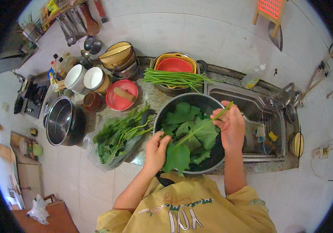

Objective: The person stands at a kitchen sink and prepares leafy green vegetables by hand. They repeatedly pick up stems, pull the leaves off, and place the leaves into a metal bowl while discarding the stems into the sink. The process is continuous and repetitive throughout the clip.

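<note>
Leafy stem (195, 131) slants across the mouth of the big dark pot (202, 98), over a heap of loose green leaves (186, 112). From where I stand, the right hand (230, 126), at about two o'clock on the rim, pinches its bare end between thumb and fingers. The left hand (156, 151), at eight o'clock, has thumb closed toward forefinger near the leaf edges; I can't tell what it grips.

That right pinch is at one end only, so a hard tug might snap the stem or tear a leaf. The big lower leaf (177, 157) reaches the six o'clock rim, and could slip over the near side if let go there. Since the pot sits close against the yellow shirt (190, 202), leaning in might nudge it. Over at nine o'clock, greens (116, 134) spill from a plastic bag (95, 149); a swinging left elbow could catch it.
</note>
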The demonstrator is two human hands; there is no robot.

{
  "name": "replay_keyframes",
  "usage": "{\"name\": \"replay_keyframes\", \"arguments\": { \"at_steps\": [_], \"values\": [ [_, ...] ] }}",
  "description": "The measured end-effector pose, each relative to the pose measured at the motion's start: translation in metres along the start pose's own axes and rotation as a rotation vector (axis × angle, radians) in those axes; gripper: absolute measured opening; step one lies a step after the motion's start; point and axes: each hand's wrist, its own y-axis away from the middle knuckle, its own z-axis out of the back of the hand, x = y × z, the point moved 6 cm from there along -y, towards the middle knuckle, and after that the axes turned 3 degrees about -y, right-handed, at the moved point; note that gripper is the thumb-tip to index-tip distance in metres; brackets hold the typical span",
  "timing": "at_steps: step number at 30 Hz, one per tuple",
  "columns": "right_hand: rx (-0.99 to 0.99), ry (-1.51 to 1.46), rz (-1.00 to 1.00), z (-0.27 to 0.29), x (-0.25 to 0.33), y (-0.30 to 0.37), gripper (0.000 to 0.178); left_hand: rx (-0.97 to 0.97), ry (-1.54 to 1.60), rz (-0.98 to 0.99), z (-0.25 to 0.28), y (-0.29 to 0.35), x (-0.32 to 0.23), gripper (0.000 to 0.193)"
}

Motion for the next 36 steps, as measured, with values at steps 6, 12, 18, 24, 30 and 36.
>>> {"name": "replay_keyframes", "arguments": {
  "at_steps": [6, 12, 18, 24, 30, 36],
  "values": [
    [0.407, 0.067, -0.272, -0.053, -0.034, 0.017, 0.030, -0.112, -0.022, 0.037, 0.009, -0.001, -0.009, 0.012],
    [0.544, 0.187, -0.343, -0.072, -0.051, 0.036, 0.017, -0.180, -0.188, -0.062, 0.017, 0.004, -0.031, 0.012],
    [0.424, 0.210, -0.317, -0.063, -0.051, 0.035, 0.014, -0.082, 0.156, 0.044, 0.015, 0.005, -0.022, 0.010],
    [0.359, 0.234, -0.214, -0.060, -0.037, 0.038, 0.009, 0.070, 0.309, 0.045, 0.010, 0.002, -0.022, 0.013],
    [0.304, 0.332, -0.120, -0.051, -0.037, 0.043, 0.009, 0.180, -0.063, -0.077, -0.005, -0.007, -0.051, 0.026],
    [0.131, 0.250, -0.057, -0.027, -0.022, 0.033, 0.013, 0.240, -0.133, -0.049, -0.006, -0.008, -0.048, 0.016]
  ]
}}
